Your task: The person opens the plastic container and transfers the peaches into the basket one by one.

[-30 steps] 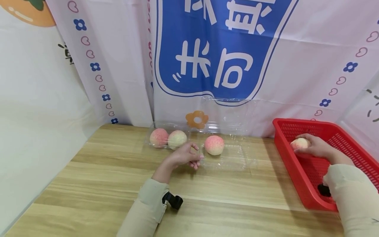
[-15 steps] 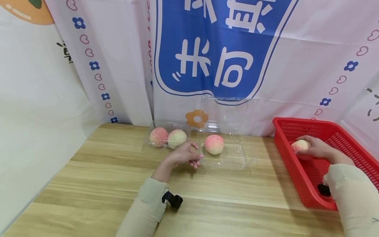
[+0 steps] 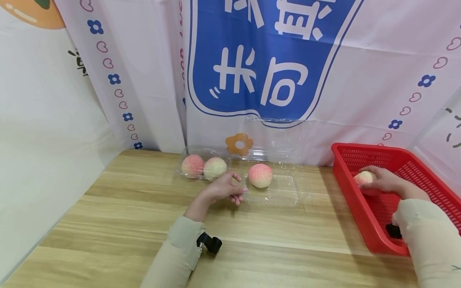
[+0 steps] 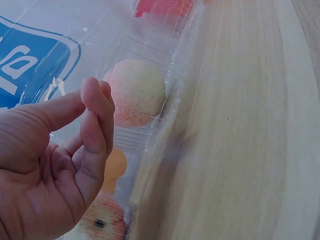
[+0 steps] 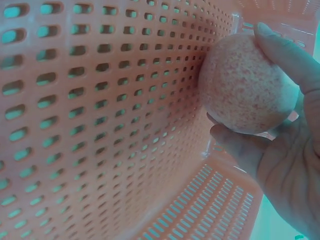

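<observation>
Right hand at work inside the red basket: thumb and fingers curl around a peach close to the basket's left wall; contact with the floor cannot be told. The left hand, its fingers bent and narrowly spaced, lies beside the open clear container, which holds one pink peach; whether it pinches the edge is unclear. The speckled, matte peach is probably light, little inclined to slip and slightly yielding, so a gentle opposed hold across its widest part should suffice without denting.
</observation>
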Demonstrator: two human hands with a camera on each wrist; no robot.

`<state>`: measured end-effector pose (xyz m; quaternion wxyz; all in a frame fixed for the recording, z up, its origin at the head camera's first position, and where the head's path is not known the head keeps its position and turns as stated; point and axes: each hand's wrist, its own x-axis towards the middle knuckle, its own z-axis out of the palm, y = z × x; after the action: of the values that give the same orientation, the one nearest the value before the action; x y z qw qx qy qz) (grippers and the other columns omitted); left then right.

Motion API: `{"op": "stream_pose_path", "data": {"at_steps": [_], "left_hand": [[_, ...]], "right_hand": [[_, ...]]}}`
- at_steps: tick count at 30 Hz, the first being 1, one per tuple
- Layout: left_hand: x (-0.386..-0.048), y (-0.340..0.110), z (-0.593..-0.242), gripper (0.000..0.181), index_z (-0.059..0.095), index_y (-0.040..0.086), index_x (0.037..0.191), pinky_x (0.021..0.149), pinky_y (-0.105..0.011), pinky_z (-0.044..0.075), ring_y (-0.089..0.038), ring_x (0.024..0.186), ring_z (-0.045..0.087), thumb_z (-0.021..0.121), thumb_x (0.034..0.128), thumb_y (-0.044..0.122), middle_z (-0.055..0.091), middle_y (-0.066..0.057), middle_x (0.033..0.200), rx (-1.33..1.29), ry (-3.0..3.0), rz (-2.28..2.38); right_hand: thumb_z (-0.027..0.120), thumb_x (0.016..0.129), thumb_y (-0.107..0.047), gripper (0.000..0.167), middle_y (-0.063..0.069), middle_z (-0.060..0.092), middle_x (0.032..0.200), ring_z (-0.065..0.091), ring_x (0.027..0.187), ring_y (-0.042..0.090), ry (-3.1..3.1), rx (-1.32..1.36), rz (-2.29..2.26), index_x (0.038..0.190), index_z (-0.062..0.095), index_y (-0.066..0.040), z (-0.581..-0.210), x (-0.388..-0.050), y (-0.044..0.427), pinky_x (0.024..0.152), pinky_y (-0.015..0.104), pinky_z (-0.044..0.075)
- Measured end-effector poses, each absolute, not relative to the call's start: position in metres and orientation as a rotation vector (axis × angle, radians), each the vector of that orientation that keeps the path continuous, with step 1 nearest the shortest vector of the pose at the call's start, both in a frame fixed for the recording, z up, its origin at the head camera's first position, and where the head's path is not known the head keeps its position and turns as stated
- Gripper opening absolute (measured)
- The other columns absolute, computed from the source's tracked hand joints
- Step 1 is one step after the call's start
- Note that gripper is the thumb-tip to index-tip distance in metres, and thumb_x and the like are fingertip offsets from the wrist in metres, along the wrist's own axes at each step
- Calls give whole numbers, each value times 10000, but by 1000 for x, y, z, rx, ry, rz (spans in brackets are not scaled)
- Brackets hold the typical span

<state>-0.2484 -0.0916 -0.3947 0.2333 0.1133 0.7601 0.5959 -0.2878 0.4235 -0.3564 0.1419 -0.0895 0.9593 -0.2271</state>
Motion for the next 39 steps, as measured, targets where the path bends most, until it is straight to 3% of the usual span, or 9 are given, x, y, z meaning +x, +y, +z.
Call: {"op": "stream_pose_path", "data": {"at_steps": [9, 15, 18, 23, 26, 33, 39], "left_hand": [[-250, -91, -397, 445, 345, -68, 1279, 539, -223, 503, -100, 518, 628, 630, 971, 82, 652, -35, 644, 302, 2099, 1633], [-249, -91, -398, 439, 345, -71, 1272, 538, -216, 501, -94, 521, 626, 626, 973, 85, 655, -39, 652, 309, 2095, 1631], [-249, -91, -397, 452, 339, -76, 1280, 541, -215, 499, -93, 522, 626, 629, 972, 85, 655, -40, 654, 306, 2087, 1634], [-249, -91, -396, 445, 346, -71, 1275, 537, -222, 504, -100, 522, 628, 631, 970, 83, 657, -44, 658, 306, 2085, 1640], [-250, -91, -395, 448, 347, -71, 1278, 538, -224, 505, -102, 524, 630, 632, 969, 83, 658, -41, 658, 306, 2085, 1641], [-250, -91, -395, 459, 340, -72, 1289, 539, -224, 505, -104, 525, 633, 631, 970, 83, 655, -32, 653, 302, 2088, 1638], [-251, -91, -396, 454, 337, -69, 1282, 539, -220, 503, -98, 524, 630, 630, 972, 87, 650, -27, 650, 304, 2088, 1633]], "right_hand": [[669, 896, -510, 847, 331, 461, 1380, 462, 1193, 492, 2788, -237, -574, 1455, 361, 46, -347, -286, 417, 892, 649, 494], [549, 923, -629, 974, 377, 256, 1496, 285, 1290, 596, 2761, -125, -565, 1545, 181, 25, -344, -285, 414, 929, 763, 396], [498, 950, -627, 988, 406, 93, 1545, 153, 1346, 648, 2778, -131, -577, 1562, 67, 19, -340, -285, 412, 984, 816, 273], [441, 950, -663, 989, 328, -253, 1544, -203, 1336, 692, 2845, -83, -541, 1573, -108, -126, -328, -282, 406, 963, 881, -41], [400, 951, -684, 977, 318, -310, 1521, -305, 1308, 675, 2908, -76, -493, 1562, -153, -158, -322, -282, 402, 908, 877, -167], [436, 917, -719, 1064, 271, -429, 1493, -363, 1295, 657, 3043, -79, -415, 1527, -257, -191, -314, -285, 390, 875, 857, -246], [468, 881, -752, 1114, 259, -435, 1495, -416, 1297, 607, 3060, -82, -387, 1523, -273, -222, -305, -285, 378, 879, 845, -261]]}}
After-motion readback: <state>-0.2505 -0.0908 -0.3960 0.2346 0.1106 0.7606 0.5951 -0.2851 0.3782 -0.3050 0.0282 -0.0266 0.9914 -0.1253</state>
